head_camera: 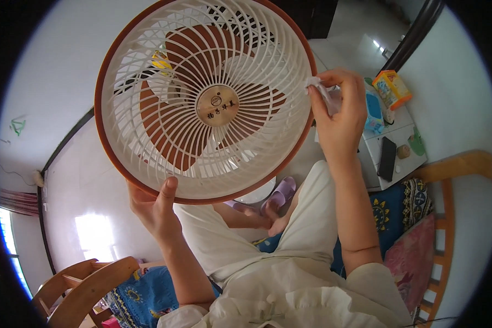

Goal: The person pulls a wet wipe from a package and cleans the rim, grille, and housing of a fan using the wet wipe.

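Observation:
An electric fan's round head with a white plastic grille [246, 164] and an orange-brown rim fills the upper middle of the view. Brown blades [197, 45] show through the slats, around a gold centre badge [217, 105] that bears writing. My left hand [158, 209] grips the rim at the lower left, thumb on the front. At the right edge of the rim, my right hand [340, 110] pinches a white tissue or cloth [314, 83] between thumb and fingers, and part of it hangs inside the palm.
A small tiled table [397, 135] at the right holds a dark phone [387, 159], a blue pack [374, 111] and an orange-yellow box [392, 89]. Purple slippers [285, 190] are on the floor beyond my knees. Wooden armrests [94, 291] flank the patterned blue seat cover [147, 293].

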A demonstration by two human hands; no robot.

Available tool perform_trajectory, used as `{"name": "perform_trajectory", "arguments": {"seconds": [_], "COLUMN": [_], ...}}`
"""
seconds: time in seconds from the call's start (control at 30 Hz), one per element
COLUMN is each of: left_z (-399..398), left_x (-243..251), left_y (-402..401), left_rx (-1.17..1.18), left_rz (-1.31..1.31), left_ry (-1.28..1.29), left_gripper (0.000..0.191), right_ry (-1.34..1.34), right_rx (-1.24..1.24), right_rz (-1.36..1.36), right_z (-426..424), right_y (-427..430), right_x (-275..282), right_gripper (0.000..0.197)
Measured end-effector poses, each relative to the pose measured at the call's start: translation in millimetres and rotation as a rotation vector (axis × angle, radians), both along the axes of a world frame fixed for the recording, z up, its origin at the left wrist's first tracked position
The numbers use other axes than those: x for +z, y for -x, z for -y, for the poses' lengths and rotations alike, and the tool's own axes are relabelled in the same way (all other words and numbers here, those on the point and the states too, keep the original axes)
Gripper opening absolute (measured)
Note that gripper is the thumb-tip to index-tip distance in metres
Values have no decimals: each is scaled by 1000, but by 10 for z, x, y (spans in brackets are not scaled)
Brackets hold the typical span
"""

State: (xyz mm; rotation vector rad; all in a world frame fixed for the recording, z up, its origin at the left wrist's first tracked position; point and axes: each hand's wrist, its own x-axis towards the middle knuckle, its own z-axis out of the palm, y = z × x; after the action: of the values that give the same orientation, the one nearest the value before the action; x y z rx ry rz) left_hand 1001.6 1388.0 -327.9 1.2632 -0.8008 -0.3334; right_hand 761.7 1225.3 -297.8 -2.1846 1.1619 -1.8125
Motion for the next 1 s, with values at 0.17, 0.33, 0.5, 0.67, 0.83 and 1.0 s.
{"name": "perform_trajectory", "arguments": {"seconds": [0.17, 0.33, 0.5, 0.67, 0.83, 1.0], "left_z": [8, 14, 14, 7, -4, -6], "left_x": [35, 27, 4, 0, 2, 3], "left_y": [43, 44, 42, 36, 13, 12], "left_rx": [-17, 3, 0, 12, 25, 26], "left_rz": [0, 30, 22, 42, 7, -3], "left_ry": [-25, -19, -11, 6, -7, -23], "left_gripper": [71, 70, 71, 73, 75, 74], "right_ry": [-163, 15, 35, -7, -12, -20], "right_rx": [-14, -148, -98, -75, -27, 27], "right_rz": [-1, -113, -123, -149, -26, -59], "right_z": [29, -76, -163, -258, -132, -147], "right_y": [60, -53, -37, -39, -36, 89], "right_x": [50, -58, -122, -38, -94, -131], "right_gripper": [14, 11, 16, 18, 11, 17]}}
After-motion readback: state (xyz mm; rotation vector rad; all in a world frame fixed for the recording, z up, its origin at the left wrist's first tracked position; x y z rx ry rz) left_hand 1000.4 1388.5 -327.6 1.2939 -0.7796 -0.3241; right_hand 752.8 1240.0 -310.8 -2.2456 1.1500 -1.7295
